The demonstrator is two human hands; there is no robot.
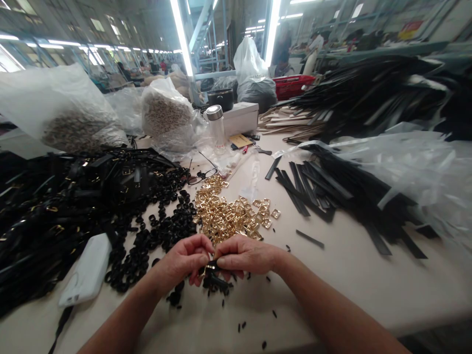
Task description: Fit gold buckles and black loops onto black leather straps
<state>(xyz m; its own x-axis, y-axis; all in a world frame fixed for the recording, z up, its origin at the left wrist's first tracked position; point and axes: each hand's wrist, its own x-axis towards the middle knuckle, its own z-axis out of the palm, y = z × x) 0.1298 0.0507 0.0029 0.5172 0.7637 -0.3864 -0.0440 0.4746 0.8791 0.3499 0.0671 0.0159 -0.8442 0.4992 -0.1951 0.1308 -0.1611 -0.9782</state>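
Close together at the near middle of the table, my left hand (pixel 184 256) and my right hand (pixel 248 253) are both closed on one small piece. My left fingers pinch a gold buckle (pixel 207 268). A black strap (pixel 213 264) runs at the buckle, gripped between my right thumb and fingers; how far it passes through is hidden. Dark strap pieces (pixel 217 284) show just below my hands. Just beyond them lies a heap of loose gold buckles (pixel 230 216). Left of that heap spread many small black loops (pixel 173 223).
Finished-looking black straps with buckles (pixel 73 196) pile up at left, near a white power bank (pixel 86 270). Flat black strips (pixel 313 182) lie at right beside clear plastic (pixel 401 162). Eyeglasses (pixel 202 174), a bottle (pixel 216 125) and a white box (pixel 241 118) stand farther back.
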